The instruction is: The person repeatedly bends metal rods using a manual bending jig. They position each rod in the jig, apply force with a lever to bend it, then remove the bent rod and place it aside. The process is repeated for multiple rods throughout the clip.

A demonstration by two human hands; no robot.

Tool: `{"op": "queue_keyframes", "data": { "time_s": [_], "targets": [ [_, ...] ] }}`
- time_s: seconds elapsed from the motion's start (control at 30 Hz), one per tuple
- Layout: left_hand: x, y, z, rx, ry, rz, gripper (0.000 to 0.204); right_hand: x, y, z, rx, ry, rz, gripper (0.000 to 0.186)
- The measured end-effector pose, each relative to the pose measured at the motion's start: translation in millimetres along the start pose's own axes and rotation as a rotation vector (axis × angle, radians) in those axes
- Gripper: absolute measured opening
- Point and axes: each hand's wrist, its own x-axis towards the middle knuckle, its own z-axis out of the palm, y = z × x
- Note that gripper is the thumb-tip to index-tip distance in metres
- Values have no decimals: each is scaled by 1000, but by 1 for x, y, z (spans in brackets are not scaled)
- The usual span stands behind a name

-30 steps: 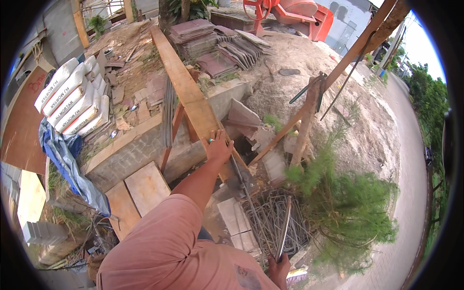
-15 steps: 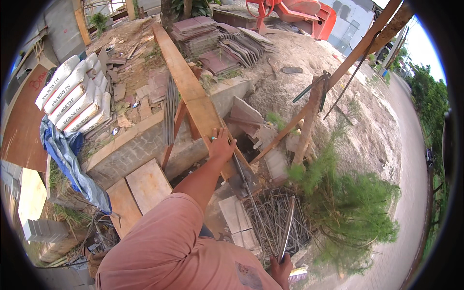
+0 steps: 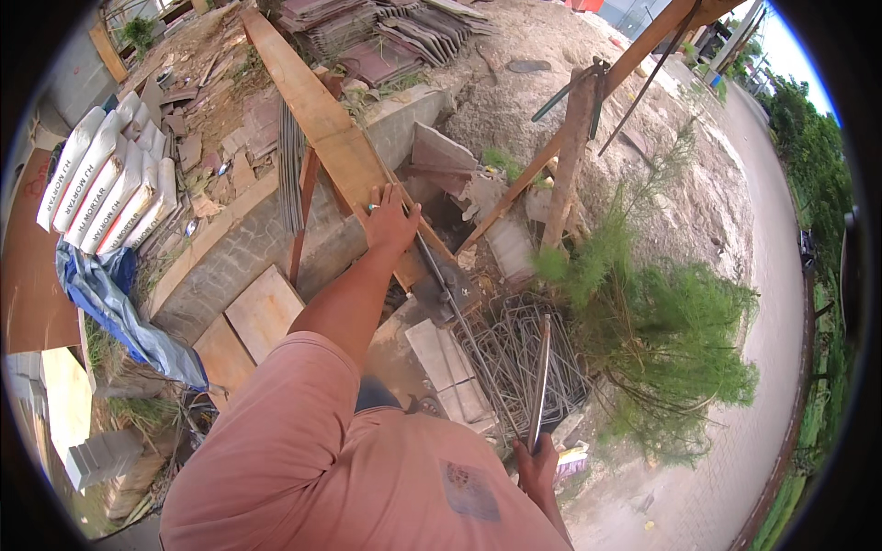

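My left hand (image 3: 393, 222) rests on a long wooden plank (image 3: 322, 124) with its fingers stretched out over the surface near one edge. A thin steel rod (image 3: 471, 344) runs from beside that hand along the plank's edge, past a dark metal plate (image 3: 445, 286) at the plank's near end, and on toward my body. Low on the right, my right hand (image 3: 536, 462) is closed around the lower end of a metal bar (image 3: 541, 381), which points up and away. Whether the bar meets the rod near my fist, I cannot tell.
A pile of bent steel stirrups (image 3: 560, 367) lies beyond the bar. Leafy green branches (image 3: 661, 340) spread to the right, beside wooden props (image 3: 568, 165). White sacks (image 3: 110, 184) and a blue-grey tarp (image 3: 119, 303) are at left. A low concrete wall (image 3: 220, 239) crosses behind.
The whole scene has shifted up and slightly left as my head moved. My left hand stays on the plank and my right hand keeps its grip on the metal bar.
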Motion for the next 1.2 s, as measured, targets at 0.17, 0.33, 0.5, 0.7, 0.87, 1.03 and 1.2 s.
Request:
{"op": "queue_keyframes", "data": {
  "time_s": [0.17, 0.33, 0.5, 0.7, 0.87, 1.03, 1.2],
  "targets": [
    [2, -6, 5, 15, 22, -7, 64, 5, 5, -12, -132, 7, -141, 31],
    [2, -9, 8, 5, 20, -16, 65, 33, -9, -52, -347, 80, -510, 25],
    [0, -7, 3, 21, 27, -10, 64, 108, -30, -65, -554, 209, -625, 16],
    [-1, -1, -6, 11, -36, -13, 64, 177, -29, -49, -734, 78, -786, 15],
    [-2, -4, -3, 0, -21, -16, 64, 217, -62, -47, -885, 94, -804, 14],
    [-2, 1, -5, 9, -18, -11, 64, 263, -81, -63, -820, -59, -864, 7],
    [0, -4, 2, 26, 1, -16, 65, 287, -141, -61, -1002, -234, -705, 11]
  ]
}}
